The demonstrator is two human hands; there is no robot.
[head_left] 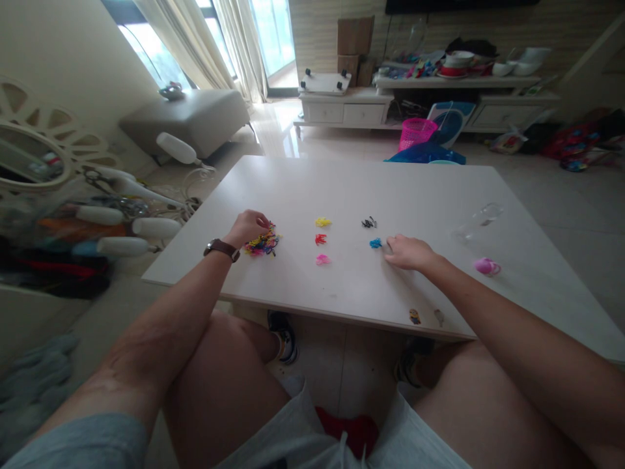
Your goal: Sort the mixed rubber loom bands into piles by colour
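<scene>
One left hand [248, 226] over mixed pile [263, 245], hiding part; grip unclear. Open room, then red cluster [320, 240]. Blue cluster [375, 243] just beside right hand [404, 251], hold also unclear. Clear container [476, 225], faint, near right edge of counter [415, 189].

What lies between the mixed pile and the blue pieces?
In the head view, a yellow heap, red heap and pink heap; red is most directly in line.
</scene>
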